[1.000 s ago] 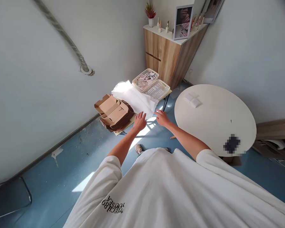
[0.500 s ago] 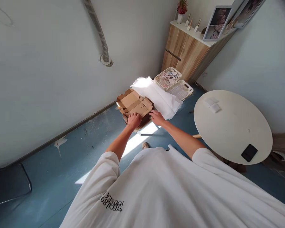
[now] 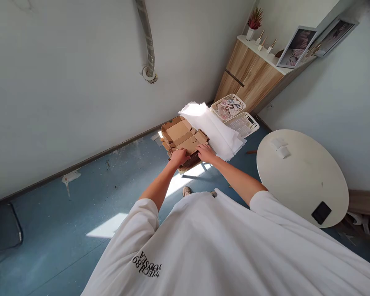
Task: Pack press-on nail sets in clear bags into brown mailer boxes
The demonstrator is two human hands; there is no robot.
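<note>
Above blue floor [image 3: 74, 224], stacked cardboard [image 3: 185, 139] lies against the fingers [image 3: 201, 149].

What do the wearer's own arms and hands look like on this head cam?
Two human arms in loose white short sleeves, part of a white T-shirt with black lettering on the wearer's left side. The forearms are bare. No glove shows on the left hand or right hand; no watch, cable or marker visible.
</note>
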